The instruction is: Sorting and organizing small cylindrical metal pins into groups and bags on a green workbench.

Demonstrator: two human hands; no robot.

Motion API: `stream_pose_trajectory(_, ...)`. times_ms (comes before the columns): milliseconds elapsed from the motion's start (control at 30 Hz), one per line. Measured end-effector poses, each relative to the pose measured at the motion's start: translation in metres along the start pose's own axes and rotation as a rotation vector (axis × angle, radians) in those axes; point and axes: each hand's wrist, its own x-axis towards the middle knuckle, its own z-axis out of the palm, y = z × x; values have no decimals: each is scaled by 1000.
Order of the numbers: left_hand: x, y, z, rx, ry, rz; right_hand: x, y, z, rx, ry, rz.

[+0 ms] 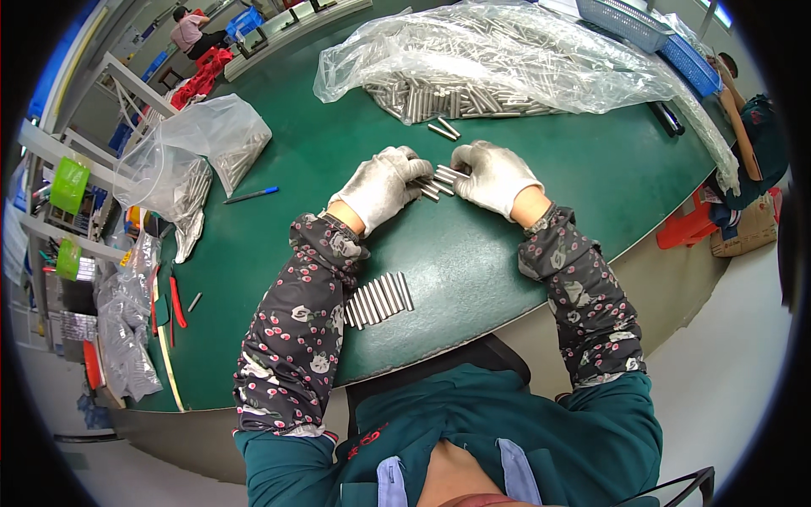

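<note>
Head view: both gloved hands are meeting over the green table (524, 253). The left hand (382, 188) is curling its fingers round a small bundle of metal rods (435, 182), and the right hand (492, 176) is closing on the bundle's other end, so the rods are lying between the two palms, just above the tabletop. Beyond them a clear plastic bag (507, 51) is spilling a heap of loose rods (439, 101), with two stray rods (444, 128) lying just in front of it. Near the left elbow a neat row of rods (378, 298) is lying flat. A blue pen (251, 195) is lying to the left.

The step in hand looks like squaring up a handful of rods. Judging by that, the next move calls for keeping the ends level and both grips tight so none slips.
</note>
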Motion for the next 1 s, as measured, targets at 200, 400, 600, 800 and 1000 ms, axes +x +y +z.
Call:
stream_pose_trajectory(200,0,-6,3,-43,34,105,-1,3,-4,24,-71,-22)
stream_pose_trajectory(400,-2,-1,-1,-71,76,94,-5,-9,-10,-39,-61,-5)
stream_pose_trajectory(600,2,5,-4,22,-33,58,-9,0,-19,-115,-116,-31)
stream_pose_trajectory(800,2,-3,-3,-64,-6,144,-9,19,-17,-32,-100,-324)
stream_pose_trajectory(1000,4,-6,2,-144,21,179,-7,9,-5,-22,-65,-505)
